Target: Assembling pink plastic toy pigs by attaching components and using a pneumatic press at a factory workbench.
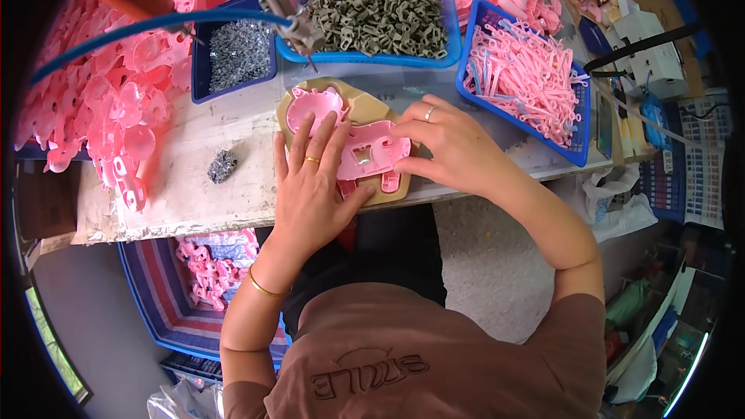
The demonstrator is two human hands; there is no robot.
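Clearly, the pink shell (376, 153) sat in a tan holder (362, 107) on the bench (167, 190). The left hand (305, 190) lay over it, fingers wide; the right hand (452, 143) curled at its edge, grip unclear.

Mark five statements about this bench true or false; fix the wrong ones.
The left hand lies spread over the pink casing. True.
The right hand is bare of rings. False: a ring shows on one finger.
The olive-grey clips lie in a pink tub. False: they lie in a blue tub.
The blue basket beyond the right hand holds mostly slim pink pieces. True.
A small grey heap lies on the bench, left of the left hand. True.
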